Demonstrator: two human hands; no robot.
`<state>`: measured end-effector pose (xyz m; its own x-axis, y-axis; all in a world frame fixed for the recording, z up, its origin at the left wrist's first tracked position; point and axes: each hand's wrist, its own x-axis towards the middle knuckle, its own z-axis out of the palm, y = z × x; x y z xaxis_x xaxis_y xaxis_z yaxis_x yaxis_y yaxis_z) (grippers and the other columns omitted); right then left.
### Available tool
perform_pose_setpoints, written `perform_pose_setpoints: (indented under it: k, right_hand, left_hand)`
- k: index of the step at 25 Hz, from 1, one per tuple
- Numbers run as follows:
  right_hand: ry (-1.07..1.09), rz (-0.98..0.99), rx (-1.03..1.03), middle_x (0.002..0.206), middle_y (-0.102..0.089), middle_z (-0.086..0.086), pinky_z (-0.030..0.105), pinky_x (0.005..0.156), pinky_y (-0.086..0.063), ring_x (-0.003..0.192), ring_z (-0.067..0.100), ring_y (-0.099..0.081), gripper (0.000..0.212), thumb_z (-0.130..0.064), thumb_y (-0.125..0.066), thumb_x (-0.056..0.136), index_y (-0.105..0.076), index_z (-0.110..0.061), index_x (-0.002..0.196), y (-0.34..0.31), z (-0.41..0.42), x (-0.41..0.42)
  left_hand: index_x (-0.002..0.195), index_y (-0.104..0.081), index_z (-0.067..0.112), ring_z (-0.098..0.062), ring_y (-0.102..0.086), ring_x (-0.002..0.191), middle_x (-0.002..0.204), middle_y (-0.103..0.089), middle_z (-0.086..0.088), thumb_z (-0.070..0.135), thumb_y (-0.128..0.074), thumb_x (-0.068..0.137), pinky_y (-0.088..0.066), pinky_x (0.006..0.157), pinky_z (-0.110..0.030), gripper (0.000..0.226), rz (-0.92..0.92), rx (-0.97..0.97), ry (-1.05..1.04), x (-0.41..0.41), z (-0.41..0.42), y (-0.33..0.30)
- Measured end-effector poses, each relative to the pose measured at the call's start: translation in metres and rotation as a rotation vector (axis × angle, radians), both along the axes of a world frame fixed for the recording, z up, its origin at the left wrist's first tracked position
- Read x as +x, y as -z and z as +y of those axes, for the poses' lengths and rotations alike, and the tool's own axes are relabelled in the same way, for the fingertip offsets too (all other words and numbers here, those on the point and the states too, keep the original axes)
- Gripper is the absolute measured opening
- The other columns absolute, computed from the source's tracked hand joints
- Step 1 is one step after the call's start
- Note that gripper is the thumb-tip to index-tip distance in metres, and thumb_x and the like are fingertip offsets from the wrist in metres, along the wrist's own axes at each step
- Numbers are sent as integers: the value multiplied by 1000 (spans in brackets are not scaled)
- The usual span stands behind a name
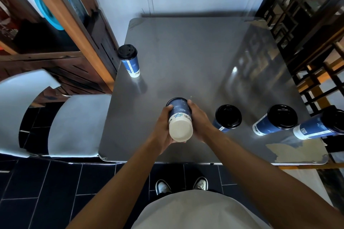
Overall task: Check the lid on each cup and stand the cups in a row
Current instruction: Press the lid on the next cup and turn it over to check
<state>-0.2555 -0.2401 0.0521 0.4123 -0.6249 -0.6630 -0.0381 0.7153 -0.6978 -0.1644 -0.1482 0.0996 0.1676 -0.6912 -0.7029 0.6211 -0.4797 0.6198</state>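
From my head camera, both my forearms reach forward over the near edge of the grey tabletop and meet in the middle. My left hand and right hand clasp one blue paper cup between them, fingers curled round its sides, left thumb along the wall. The cup is tipped so its white base faces me and its top points away; its lid is hidden from me. Just to the right stand three lidded cups in a row near the tabletop's front edge. A fourth lidded cup stands well apart at the left edge.
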Motion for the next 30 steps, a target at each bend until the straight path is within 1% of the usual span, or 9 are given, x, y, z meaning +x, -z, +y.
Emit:
perform_pose_setpoints:
  k: [4, 6, 9, 14, 16, 21, 24, 27, 30]
  right_hand:
    - [-20, -9, 1, 127, -69, 20, 62, 105, -48, 114, 42, -67, 52, -52, -44, 101, -57, -14, 135, -2, -1, 1]
    - [-46, -10, -17, 130, -67, 20, 61, 105, -48, 119, 43, -64, 53, -53, -43, 101, -56, -14, 135, -2, -1, 1]
    - [-91, 36, -106, 119, -71, 16, 49, 93, -56, 97, 33, -71, 42, -49, -47, 99, -63, -16, 120, -4, -3, 1]
    - [-76, 81, -103, 116, -71, 12, 36, 68, -61, 86, 24, -70, 40, -46, -43, 104, -60, -17, 125, -8, -3, 0]
    - [-102, 76, -118, 117, -71, 16, 33, 66, -57, 90, 27, -70, 43, -46, -40, 105, -59, -15, 128, -5, -2, -2]
    - [-87, 52, -140, 121, -70, 22, 50, 90, -56, 97, 31, -69, 44, -42, -39, 106, -59, -10, 129, -7, -3, -1]
    - [-94, 88, -156, 112, -72, 19, 43, 79, -59, 90, 28, -69, 42, -42, -40, 106, -60, -12, 127, -7, -7, -1]
    - [-147, 127, -204, 99, -71, 9, 27, 60, -53, 79, 19, -67, 39, -43, -40, 104, -62, -15, 120, -8, -8, -1]
    - [-210, 142, -302, 106, -66, 8, 37, 69, -56, 85, 20, -64, 28, -41, -41, 104, -62, -23, 110, -5, -10, 2]
  left_hand:
    - [136, -61, 5, -24, -70, 68, 90, -70, -11, 64, -40, 95, -56, 49, -35, 75, -75, 40, 34, 7, 0, 7]
    - [130, -65, 8, -29, -71, 75, 96, -72, -14, 72, -45, 89, -57, 62, -41, 79, -102, 84, 22, 11, -3, 9]
    - [133, -63, 3, -36, -69, 82, 105, -72, -24, 66, -60, 81, -56, 83, -49, 82, -130, 30, -24, 9, -7, 10]
    - [127, -64, 3, -24, -72, 59, 83, -74, -13, 52, -53, 95, -57, 48, -32, 60, -46, 3, -85, 9, -6, 15]
    - [125, -64, 10, -25, -71, 62, 82, -73, -11, 57, -44, 97, -56, 46, -34, 59, -20, 5, -77, 10, -5, 14]
    - [116, -66, 11, -22, -72, 61, 77, -74, -7, 62, -39, 97, -55, 46, -33, 61, -59, 14, -31, 6, -6, 17]
    - [113, -71, 11, -24, -72, 65, 80, -75, -8, 73, -44, 87, -55, 49, -33, 72, -103, 55, 41, 13, -4, 21]
    - [126, -68, 15, -28, -75, 79, 100, -77, -13, 80, -49, 72, -58, 57, -37, 87, -167, 104, 91, 22, 1, 24]
    - [136, -62, 13, -39, -68, 111, 129, -69, -24, 69, -60, 80, -55, 95, -59, 80, -66, 78, 15, 22, -1, 18]
